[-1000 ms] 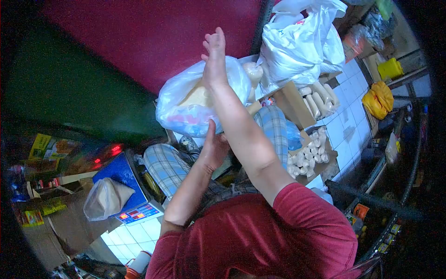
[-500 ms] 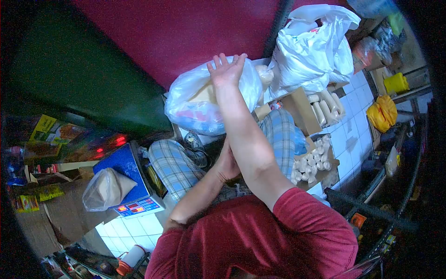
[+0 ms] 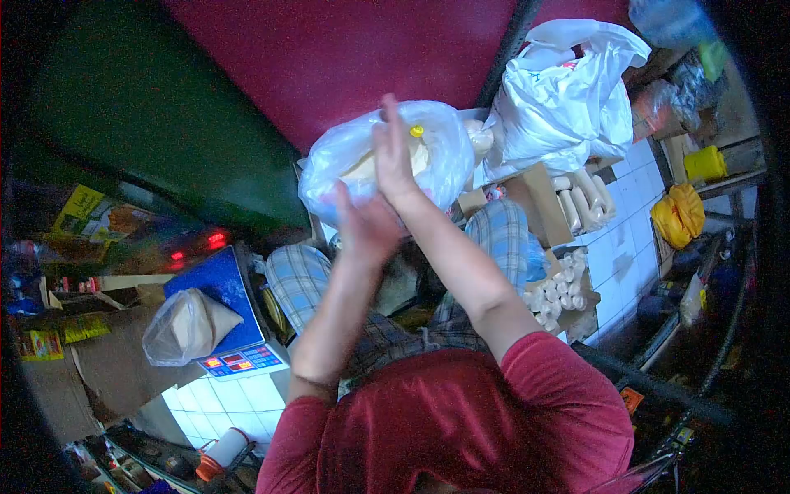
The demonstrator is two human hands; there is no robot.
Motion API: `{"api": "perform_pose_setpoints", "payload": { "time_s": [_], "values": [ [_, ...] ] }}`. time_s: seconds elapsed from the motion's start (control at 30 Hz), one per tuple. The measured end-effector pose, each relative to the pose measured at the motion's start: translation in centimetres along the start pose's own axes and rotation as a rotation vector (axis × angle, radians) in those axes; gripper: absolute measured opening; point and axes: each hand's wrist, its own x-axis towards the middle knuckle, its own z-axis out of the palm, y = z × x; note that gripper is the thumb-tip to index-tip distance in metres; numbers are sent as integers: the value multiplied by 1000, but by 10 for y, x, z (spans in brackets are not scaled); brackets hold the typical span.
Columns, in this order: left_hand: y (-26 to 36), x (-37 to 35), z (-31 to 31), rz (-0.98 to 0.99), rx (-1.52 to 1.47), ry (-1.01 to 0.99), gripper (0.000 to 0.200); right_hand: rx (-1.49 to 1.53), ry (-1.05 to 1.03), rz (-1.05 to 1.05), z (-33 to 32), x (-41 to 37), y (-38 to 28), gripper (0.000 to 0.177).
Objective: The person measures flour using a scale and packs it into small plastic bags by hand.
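My right hand (image 3: 393,160) is raised over a large clear plastic bag (image 3: 325,177) of pale powder, its fingers stretched out and nothing in it. Close against the right wrist is my left hand (image 3: 368,229), smeared by motion, with its thumb apart; its other fingers are partly hidden. Inside the large bag, the pale powder (image 3: 360,169) shows beside the hands, along with a small yellow object (image 3: 417,132). To my left, a smaller clear bag of pale powder (image 3: 193,325) rests on a blue-topped digital scale (image 3: 247,280) with lit red digits.
A full white plastic sack (image 3: 559,107) stands at the back right. Nearer are an open cardboard box (image 3: 535,202), long filled packets (image 3: 584,202) and several small white bundles (image 3: 559,288). A yellow bag (image 3: 679,214) sits farther right. A white and orange container (image 3: 222,453) lies at lower left.
My left hand has moved from beside the right forearm up to the right wrist. The right hand has turned edge-on and dropped slightly. The yellow object in the bag has come into view.
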Motion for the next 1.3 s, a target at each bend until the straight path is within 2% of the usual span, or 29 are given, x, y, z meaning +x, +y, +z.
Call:
{"api": "perform_pose_setpoints", "payload": {
  "time_s": [0.03, 0.1, 0.17, 0.2, 0.23, 0.27, 0.33, 0.4, 0.43, 0.47, 0.57, 0.6, 0.67, 0.7, 0.73, 0.83, 0.87, 0.9, 0.97, 1.03, 1.07, 1.1, 1.13, 1.17, 1.23, 1.3],
  "values": [
    [27, 15, -1, 166, 76, -26, 89, -118, -94, -101, 2, -6, 1, 55],
    [85, 22, 17, 406, 100, 147, 89, -661, -419, -188, -22, -33, 64, 52],
    [93, 28, 7, 327, 269, 270, 89, -968, -434, -178, -37, -20, 83, 47],
    [96, 36, -7, 289, 353, 336, 89, -1000, -294, -112, -41, 0, 72, 43],
    [90, 51, -39, 231, 309, 400, 86, -1028, -165, -30, -42, 11, 58, 40],
    [72, 56, -45, 146, 302, 482, 86, -830, -127, -75, -31, 17, 42, 40],
    [36, 61, -31, 93, 300, 257, 84, -451, -36, -170, -3, 32, 18, 40],
    [37, 63, -17, 54, 203, 175, 84, -175, -332, -137, -4, -3, 23, 40],
    [58, 66, -12, 48, 111, 208, 84, -32, -486, -123, -3, -19, 36, 41],
    [74, 62, -9, 47, 19, 248, 84, -422, -487, -111, -18, -30, 76, 43],
    [97, 43, 10, 289, 472, 285, 81, -1055, -414, 246, -51, -6, 57, 45],
    [92, 56, -2, 276, 422, 381, 78, -903, -298, 185, -46, 2, 46, 47],
    [64, 75, -34, 125, 323, 368, 77, -600, -57, 60, -25, 21, 30, 50],
    [51, 80, -41, 48, 279, 361, 76, -456, -206, -24, -20, 11, 26, 50],
    [40, 79, -30, 50, 112, 279, 77, -310, -352, -104, -17, -12, 19, 50],
    [76, 57, -4, 106, 200, 229, 77, -147, -609, 192, -30, -28, 121, 49],
    [84, 44, 19, 238, 299, 187, 77, -695, -639, 115, -54, -16, 112, 49],
    [81, 44, 16, 221, 342, 254, 76, -1242, -650, 39, -69, -7, 96, 50],
    [69, 55, 11, 210, 417, 371, 75, -1050, -345, 140, -55, 39, 69, 50],
    [14, 61, -24, 11, 438, 378, 78, -553, 39, 37, -36, 89, 64, 49],
    [-21, 53, -28, -82, 467, 412, 81, -539, 121, 9, -29, 107, 55, 48],
    [-51, 39, -23, -184, 235, 77, 82, -527, 197, -16, -24, 121, 43, 48],
    [-59, 35, -12, -181, 190, 98, 83, -514, 266, -41, -17, 126, 38, 47],
    [-66, 31, 0, -177, 145, 117, 84, -556, 225, -40, -9, 118, 37, 47],
    [-29, 46, 32, -120, 27, 150, 84, -637, 137, -49, 4, 82, 31, 46],
    [38, 74, 18, 152, -117, 72, 81, -580, 36, -157, 8, 37, 33, 47]
  ]
}}
